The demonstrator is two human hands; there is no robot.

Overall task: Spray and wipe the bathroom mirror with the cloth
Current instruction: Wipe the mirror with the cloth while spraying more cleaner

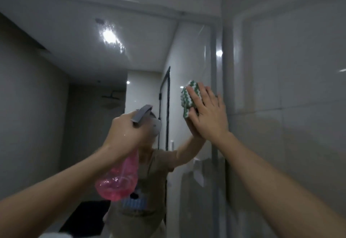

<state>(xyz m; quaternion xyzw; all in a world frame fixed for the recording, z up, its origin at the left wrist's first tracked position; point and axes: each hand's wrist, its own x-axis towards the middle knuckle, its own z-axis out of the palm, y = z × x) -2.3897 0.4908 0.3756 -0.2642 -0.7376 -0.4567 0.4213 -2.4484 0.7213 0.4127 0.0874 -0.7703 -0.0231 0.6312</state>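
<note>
The mirror (pixel 93 54) fills the left and centre of the frame, its right edge running down beside a pale tiled wall (pixel 290 88). Its glass is glossy and streaked, with a bright smeared glare of light in the upper centre.

The right hand (pixel 209 114) lies flat with the fingers spread, pressing the cloth (pixel 189 97) against the glass near the mirror's right edge, just right of centre in the frame. The cloth is folded small — white with green zigzag stripes — and only its upper left part shows past the fingertips; the reflection of the hand meets it from behind.

The left hand (pixel 127 132) is clenched around the neck of a spray bottle (pixel 119 179), held up at centre left, apart from the cloth. The bottle has a clear pink body with liquid pooled in its lower end, and a grey trigger head that sticks up above the knuckles, aimed toward the glass.

In the reflection — a person's torso in a tan shirt stands at the lower centre.
</note>
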